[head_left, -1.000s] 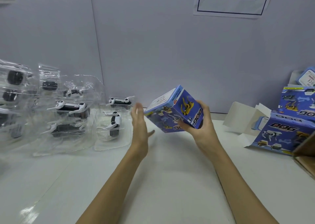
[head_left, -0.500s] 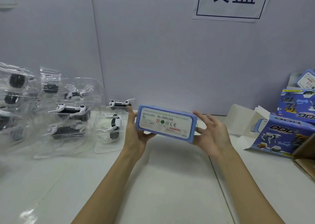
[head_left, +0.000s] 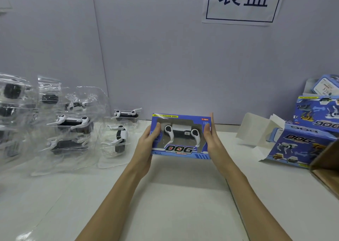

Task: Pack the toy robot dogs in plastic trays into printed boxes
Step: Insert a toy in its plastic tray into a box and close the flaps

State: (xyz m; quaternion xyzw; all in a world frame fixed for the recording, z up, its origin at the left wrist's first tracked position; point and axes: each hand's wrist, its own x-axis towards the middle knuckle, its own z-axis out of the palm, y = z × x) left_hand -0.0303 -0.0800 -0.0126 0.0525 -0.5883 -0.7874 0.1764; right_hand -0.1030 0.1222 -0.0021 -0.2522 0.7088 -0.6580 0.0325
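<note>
I hold a blue printed box (head_left: 180,150) marked "DOG" upright above the table, its window side facing me. A black and white toy robot dog (head_left: 180,132) shows through the window. My left hand (head_left: 146,145) grips the box's left end, thumb curled over the front. My right hand (head_left: 211,139) presses flat against the right end with straight fingers. Several more toy dogs in clear plastic trays lie at the left; the nearest tray (head_left: 117,141) is just left of my left hand.
A pile of clear trays with dogs (head_left: 69,127) fills the left of the white table (head_left: 174,200). Printed boxes (head_left: 300,145), one with open white flaps, are stacked at the right. A brown carton corner (head_left: 328,167) juts in at the right edge. A grey wall stands behind.
The box has been turned from a corner-on tilt, past its label side, to window side facing me. My left hand came onto its left end and my right hand flattened against the right end.
</note>
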